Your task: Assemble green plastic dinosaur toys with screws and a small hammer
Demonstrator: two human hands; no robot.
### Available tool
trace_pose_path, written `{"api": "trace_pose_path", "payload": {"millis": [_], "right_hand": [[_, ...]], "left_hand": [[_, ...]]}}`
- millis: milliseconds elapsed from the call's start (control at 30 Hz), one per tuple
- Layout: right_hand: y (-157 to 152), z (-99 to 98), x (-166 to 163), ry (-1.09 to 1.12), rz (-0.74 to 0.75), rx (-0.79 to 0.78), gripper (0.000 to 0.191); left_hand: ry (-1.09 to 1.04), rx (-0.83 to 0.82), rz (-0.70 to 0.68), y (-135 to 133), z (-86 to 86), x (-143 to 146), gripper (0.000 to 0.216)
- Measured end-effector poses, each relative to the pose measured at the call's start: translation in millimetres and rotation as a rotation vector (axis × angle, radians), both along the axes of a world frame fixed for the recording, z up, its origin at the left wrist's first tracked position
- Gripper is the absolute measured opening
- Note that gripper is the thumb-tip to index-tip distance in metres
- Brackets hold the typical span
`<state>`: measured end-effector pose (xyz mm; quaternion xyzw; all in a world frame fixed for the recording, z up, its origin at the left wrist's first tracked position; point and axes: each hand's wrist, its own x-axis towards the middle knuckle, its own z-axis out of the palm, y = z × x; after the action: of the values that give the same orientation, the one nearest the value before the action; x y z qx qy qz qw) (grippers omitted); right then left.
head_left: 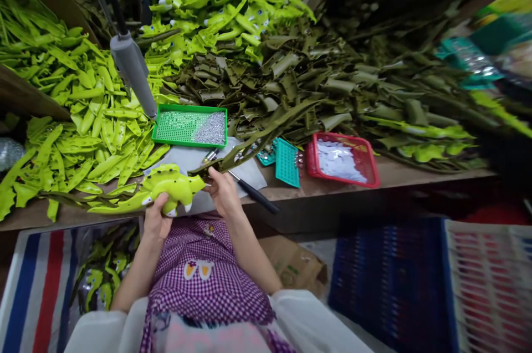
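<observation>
Left grip (156, 221) on lime dinosaur (178, 183)

The view is taken from the person's head, pointed forward and steeply down. The checked apron (216, 303) is seen from above at the bottom, the left hand (157, 221) and right hand (224, 195) are shown close by, and the bench (419, 177) is taken in widely, back to the green heap (233, 1).

The apron (211, 297) is checked purple and white, with a white-and-orange motif (198, 270). The sleeves (310, 317) are plain white. Left hand (157, 220) and right hand (224, 193): ungloved.
</observation>
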<state>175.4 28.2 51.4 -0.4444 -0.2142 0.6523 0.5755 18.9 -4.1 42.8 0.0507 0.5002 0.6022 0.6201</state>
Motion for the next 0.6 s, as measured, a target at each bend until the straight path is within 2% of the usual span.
{"api": "trace_pose_path", "payload": {"millis": [100, 200, 367, 600], "right_hand": [[15.1, 7.2, -5.7, -0.161, 0.045, 0.112, 0.036], [25.9, 13.8, -18.2, -0.223, 0.004, 0.153, 0.035], [10.5, 15.7, -32.5, -0.049, -0.05, 0.05, 0.041], [-15.7, 6.6, -17.2, -0.037, -0.176, -0.049, 0.041]], "left_hand": [[0.022, 0.023, 0.006, 9.9, 1.4, -5.3, 0.039], [0.049, 0.117, 0.04, 17.7, 9.0, -11.3, 0.04], [0.087, 0.141, 0.058, 9.4, 14.6, -14.2, 0.048], [0.084, 0.111, 0.027, -3.4, -3.0, 5.5, 0.047]]}}
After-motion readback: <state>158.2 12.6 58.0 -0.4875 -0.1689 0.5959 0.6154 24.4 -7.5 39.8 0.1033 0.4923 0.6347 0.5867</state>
